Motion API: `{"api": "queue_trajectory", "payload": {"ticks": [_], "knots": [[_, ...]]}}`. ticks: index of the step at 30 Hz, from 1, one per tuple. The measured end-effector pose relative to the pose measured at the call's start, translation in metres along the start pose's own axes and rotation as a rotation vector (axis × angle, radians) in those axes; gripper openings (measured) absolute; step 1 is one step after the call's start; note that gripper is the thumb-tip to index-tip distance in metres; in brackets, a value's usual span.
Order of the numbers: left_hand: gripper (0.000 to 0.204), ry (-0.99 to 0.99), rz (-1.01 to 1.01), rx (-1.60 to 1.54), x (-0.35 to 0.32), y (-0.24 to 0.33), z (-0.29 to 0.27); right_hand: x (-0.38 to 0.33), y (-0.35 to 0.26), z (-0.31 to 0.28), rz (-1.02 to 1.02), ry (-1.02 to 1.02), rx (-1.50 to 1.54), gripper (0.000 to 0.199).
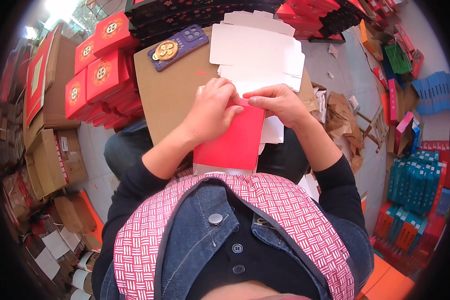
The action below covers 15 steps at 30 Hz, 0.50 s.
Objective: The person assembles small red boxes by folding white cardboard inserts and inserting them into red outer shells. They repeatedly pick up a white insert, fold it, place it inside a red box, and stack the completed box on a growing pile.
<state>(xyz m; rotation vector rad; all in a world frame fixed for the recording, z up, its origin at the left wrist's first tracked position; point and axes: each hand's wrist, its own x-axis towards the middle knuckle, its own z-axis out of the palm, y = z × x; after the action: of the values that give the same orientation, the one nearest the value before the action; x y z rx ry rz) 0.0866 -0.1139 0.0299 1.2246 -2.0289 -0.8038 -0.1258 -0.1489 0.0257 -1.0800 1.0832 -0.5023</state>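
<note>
A flat red cardboard box (232, 142) stands tilted over my lap, its far end up. My left hand (212, 107) grips its top left corner, fingers curled over the edge. My right hand (277, 102) pinches the top edge from the right, thumb pressed on the red flap. Both hands meet at the box's top. Just beyond them lies a stack of white flat box blanks (257, 52) on a brown cardboard sheet (170, 90).
A purple phone (177, 47) with a gold round grip lies on the cardboard sheet. Stacks of finished red boxes (97, 75) stand to the left, brown cartons (50, 155) beside them. Blue and red packages (415, 185) crowd the right floor, with torn brown paper (342, 122) nearby.
</note>
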Motion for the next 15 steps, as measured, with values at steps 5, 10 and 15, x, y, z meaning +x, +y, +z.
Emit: {"api": "queue_trajectory", "payload": {"ticks": [5, 10, 15], "knots": [[0.015, 0.036, -0.013, 0.043, 0.0, -0.001, 0.004, -0.003, 0.001, 0.005, -0.032, 0.021, -0.004, 0.023], [0.013, 0.107, 0.005, 0.04, -0.004, -0.003, 0.008, -0.019, 0.01, 0.02, -0.256, 0.089, -0.146, 0.029], [0.013, 0.142, 0.04, 0.034, -0.005, -0.003, 0.007, -0.03, 0.026, 0.041, -0.481, 0.178, 0.035, 0.032]]}}
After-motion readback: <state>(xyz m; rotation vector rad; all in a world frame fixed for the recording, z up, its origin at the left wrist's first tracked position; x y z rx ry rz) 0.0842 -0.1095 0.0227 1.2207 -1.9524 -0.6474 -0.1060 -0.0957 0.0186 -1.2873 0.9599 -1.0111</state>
